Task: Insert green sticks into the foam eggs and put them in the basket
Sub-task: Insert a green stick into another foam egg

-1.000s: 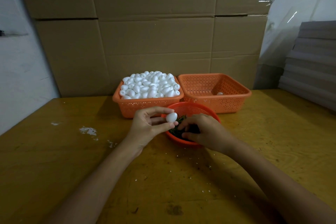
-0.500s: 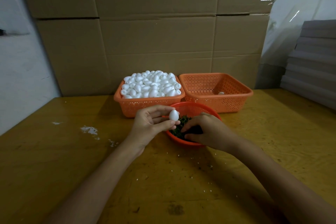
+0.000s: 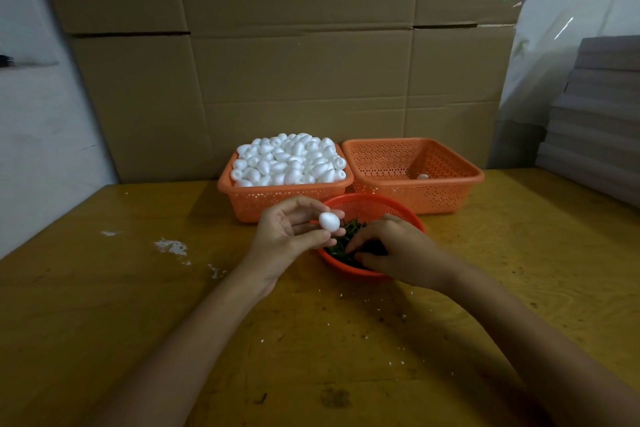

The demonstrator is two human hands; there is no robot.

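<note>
Pinching foam egg (image 3: 328, 221), left hand (image 3: 289, 234).

Foam egg (image 3: 328, 221) turned upright in left hand (image 3: 289, 232).

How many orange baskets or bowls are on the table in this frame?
3. A square basket heaped with foam eggs sits back left, a nearly empty square basket back right, and a round bowl of green sticks stands in front, between the hands. None seem hidden.

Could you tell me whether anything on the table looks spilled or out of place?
Yes: white crumbs that look like foam lie scattered on the bare table to the left of the left hand, with finer white specks between the forearms. The baskets stand upright.
</note>
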